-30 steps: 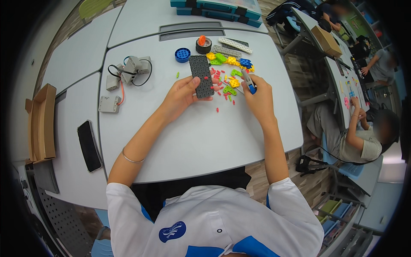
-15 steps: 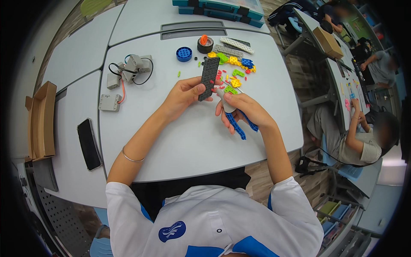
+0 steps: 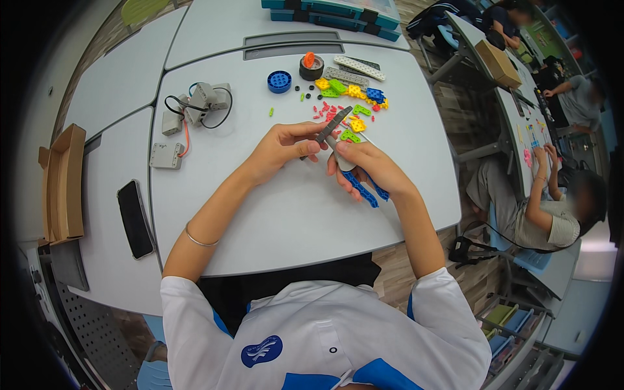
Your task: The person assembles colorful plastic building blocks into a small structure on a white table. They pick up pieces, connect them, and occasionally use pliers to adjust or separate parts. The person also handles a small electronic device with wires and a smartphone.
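Observation:
My left hand [image 3: 290, 147] pinches a dark grey perforated building plate [image 3: 337, 121], now seen nearly edge-on and slanting up to the right. In my right hand [image 3: 367, 166] is a pliers-like tool [image 3: 361, 186] with a grey head and two blue handles. The tool's tip meets the plate near its lower part; whether it grips anything there is hidden by my fingers. Just beyond, small pink pegs [image 3: 327, 110] lie scattered on the table [image 3: 260, 227]. Green connector pieces [image 3: 350, 136] and a yellow block [image 3: 357, 125] lie close to my right hand.
Grey modules with cables [image 3: 205, 97] and a black phone [image 3: 135, 219] lie to the left. A blue wheel hub [image 3: 279, 82], a black tyre [image 3: 311, 67] and light perforated beams [image 3: 359, 67] sit farther back. Teal cases [image 3: 331, 19] stand at the far edge. People work at another table on the right.
The plate has turned from showing its broad face to nearly edge-on, and its top leans right. Pink pegs behind it are now uncovered. Both hands keep their holds.

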`<state>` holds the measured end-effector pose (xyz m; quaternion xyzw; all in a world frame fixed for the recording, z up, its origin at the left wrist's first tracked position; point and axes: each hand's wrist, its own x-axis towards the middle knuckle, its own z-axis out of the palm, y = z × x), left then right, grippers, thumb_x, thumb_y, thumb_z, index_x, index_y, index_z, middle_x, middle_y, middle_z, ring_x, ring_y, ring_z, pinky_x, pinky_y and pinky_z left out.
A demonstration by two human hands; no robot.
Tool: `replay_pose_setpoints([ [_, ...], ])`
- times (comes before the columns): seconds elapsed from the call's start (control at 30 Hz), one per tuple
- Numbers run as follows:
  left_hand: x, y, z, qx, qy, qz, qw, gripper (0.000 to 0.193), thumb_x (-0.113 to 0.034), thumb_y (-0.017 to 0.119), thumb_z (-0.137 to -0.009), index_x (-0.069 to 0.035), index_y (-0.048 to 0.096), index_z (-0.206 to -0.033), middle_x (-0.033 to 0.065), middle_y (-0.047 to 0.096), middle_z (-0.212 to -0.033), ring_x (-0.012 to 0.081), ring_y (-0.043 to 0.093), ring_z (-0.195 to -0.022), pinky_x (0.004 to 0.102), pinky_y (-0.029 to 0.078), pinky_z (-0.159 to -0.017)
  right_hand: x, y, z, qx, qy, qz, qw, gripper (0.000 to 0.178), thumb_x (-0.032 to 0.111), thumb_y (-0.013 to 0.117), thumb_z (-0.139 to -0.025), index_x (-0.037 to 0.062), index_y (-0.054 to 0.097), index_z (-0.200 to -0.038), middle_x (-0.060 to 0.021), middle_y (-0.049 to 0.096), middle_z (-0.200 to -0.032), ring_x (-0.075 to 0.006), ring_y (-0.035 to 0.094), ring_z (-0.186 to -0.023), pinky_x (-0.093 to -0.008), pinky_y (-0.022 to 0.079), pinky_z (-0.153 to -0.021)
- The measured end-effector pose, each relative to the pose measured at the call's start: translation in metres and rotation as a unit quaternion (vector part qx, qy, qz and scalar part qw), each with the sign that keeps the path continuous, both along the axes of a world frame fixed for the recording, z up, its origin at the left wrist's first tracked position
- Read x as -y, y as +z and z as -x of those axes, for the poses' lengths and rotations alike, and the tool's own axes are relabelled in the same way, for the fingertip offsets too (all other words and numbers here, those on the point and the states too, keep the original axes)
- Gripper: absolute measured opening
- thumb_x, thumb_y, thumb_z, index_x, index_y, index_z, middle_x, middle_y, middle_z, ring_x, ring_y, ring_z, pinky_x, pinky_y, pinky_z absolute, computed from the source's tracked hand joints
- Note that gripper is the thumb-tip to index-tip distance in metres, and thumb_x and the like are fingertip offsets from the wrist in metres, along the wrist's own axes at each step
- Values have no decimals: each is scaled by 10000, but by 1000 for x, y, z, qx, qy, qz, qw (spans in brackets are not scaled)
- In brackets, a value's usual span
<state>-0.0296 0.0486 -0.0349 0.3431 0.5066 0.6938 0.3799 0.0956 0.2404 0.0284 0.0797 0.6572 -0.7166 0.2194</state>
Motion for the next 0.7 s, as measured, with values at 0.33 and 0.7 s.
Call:
replay_pose_setpoints([
  [0.33, -1, 5, 4, 30, -30, -1, 999, 475, -380, 522, -1028, 30, 634, -1240, 96, 661, -1082, 152, 620, -975, 306, 549, -823, 8, -6, 0, -25, -37, -58, 997, 480, 484, 444, -1030, 57, 569, -848, 6, 520, -549, -63, 488, -391, -196, 387, -377],
  [0.7, -21, 4, -16, -183, 157, -1, 971, 457, -360, 383, -1081, 18, 617, -1184, 42, 573, -1023, 123, 484, -867, 261, 443, -806, 5, -2, 1, -4, -69, 16, 998, 458, 457, 416, -1043, 52, 559, -883, -18, 514, -540, -74, 452, -368, -205, 364, -366],
])
